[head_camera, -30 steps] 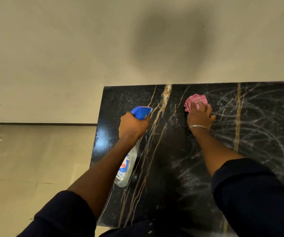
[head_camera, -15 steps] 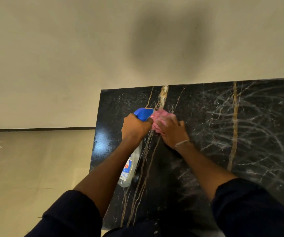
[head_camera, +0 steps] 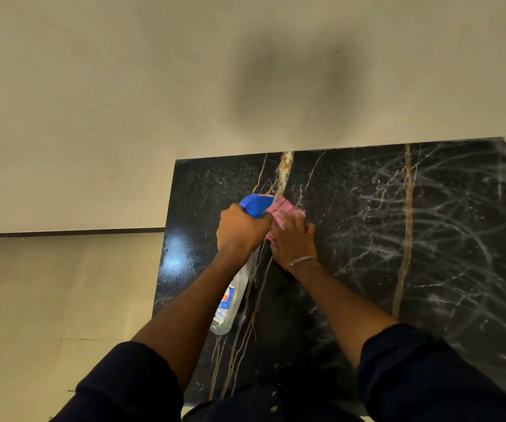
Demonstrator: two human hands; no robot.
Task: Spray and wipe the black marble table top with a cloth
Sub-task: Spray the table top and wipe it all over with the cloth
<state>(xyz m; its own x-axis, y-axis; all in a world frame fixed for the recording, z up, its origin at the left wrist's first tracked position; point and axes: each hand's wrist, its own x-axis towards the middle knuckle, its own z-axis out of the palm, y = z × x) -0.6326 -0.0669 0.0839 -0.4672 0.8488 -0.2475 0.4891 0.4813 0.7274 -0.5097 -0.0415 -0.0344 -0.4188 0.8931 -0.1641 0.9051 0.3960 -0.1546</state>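
My left hand (head_camera: pixel 239 229) grips the clear, blue-topped plastic spray bottle (head_camera: pixel 230 303) (fill level unreadable), my right hand (head_camera: pixel 294 242) presses flat on the half-hidden pink cloth (head_camera: pixel 283 208) on the black marble table top (head_camera: pixel 367 239).

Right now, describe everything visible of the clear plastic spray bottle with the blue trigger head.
The clear plastic spray bottle has a blue trigger head and a blue, red and white label. The left hand grips its neck, holding it tilted over the black marble table top, base toward the person, head pointing away. The pink cloth lies right beside the head; contact cannot be told.
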